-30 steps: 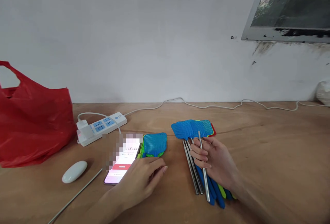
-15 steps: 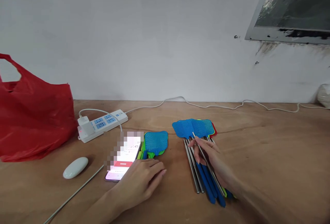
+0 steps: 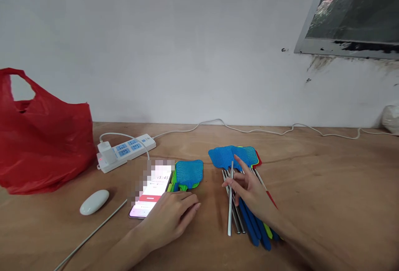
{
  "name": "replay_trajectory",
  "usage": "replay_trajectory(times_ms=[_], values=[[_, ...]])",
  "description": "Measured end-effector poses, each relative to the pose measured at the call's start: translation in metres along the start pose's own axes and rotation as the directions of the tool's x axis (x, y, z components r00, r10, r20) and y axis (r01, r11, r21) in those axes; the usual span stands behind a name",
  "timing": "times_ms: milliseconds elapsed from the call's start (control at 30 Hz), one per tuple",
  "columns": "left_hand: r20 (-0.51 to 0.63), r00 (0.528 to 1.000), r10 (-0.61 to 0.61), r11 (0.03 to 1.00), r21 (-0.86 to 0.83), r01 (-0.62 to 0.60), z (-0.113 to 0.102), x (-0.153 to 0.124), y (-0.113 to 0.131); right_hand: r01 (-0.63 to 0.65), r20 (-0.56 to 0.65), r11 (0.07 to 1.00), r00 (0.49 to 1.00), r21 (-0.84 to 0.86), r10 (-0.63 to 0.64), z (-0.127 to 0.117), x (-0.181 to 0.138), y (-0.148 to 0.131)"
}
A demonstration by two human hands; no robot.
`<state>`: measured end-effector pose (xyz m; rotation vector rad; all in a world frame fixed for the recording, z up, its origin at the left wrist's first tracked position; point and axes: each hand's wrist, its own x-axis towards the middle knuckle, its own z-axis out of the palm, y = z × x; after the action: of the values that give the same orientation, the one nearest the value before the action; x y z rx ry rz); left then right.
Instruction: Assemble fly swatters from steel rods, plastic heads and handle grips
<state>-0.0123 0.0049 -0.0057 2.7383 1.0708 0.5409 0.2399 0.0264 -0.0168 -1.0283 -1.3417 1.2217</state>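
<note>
My right hand point(image 3: 246, 188) pinches a silver metal rod point(image 3: 230, 208) between thumb and fingers, index finger pointing up. The rod lies left of other metal rods point(image 3: 239, 219), over a fanned pile of fly swatters. Blue mesh heads point(image 3: 229, 156) top that pile, with yellow and red edges behind; blue handles point(image 3: 251, 221) stick out below. My left hand point(image 3: 173, 215) rests on the table, fingers loosely laid down and holding nothing visible. Just beyond it is a smaller stack of fly swatters point(image 3: 189, 172), blue over green, whose lower parts my hand hides.
A lit phone point(image 3: 152, 188) lies left of the small stack. Farther left are a white power strip point(image 3: 127, 150) with a plugged-in charger, a white oval object point(image 3: 94, 202) and a red plastic bag point(image 3: 46, 138). A white cable point(image 3: 255, 131) runs along the wall.
My right hand has swung the metal rod left, from across the blue handles to the left side of the rods. A red handle now shows at the right. My left hand stays put.
</note>
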Motion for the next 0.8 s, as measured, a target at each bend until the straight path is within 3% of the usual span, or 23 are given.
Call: replay_trajectory(times_ms=[167,333,433,600,800], values=[[0.011,1.0,-0.003,1.0,0.0,0.003,0.0007,0.0004,0.0007,0.174,0.075,0.925,0.985,-0.339,-0.157,-0.0009,-0.0011,0.0067],[0.032,0.999,0.006,1.0,0.011,-0.006,0.0036,0.0012,0.0011,0.417,0.208,0.612,0.899,-0.672,-0.385,0.0037,-0.0049,0.0017],[0.041,0.999,0.015,1.0,0.021,-0.015,0.0033,0.0011,0.001,0.447,0.253,0.479,0.874,-0.755,-0.416,0.0053,-0.007,0.0031],[0.063,0.998,0.017,0.999,0.029,-0.018,0.001,0.0007,0.001,0.421,0.283,0.328,0.875,-0.846,-0.393,0.0048,-0.0082,0.0094],[0.08,0.996,0.033,0.999,0.022,-0.035,0.0008,0.0006,-0.0002,0.434,0.315,0.311,0.876,-0.846,-0.365,0.0026,-0.0086,0.0111]])
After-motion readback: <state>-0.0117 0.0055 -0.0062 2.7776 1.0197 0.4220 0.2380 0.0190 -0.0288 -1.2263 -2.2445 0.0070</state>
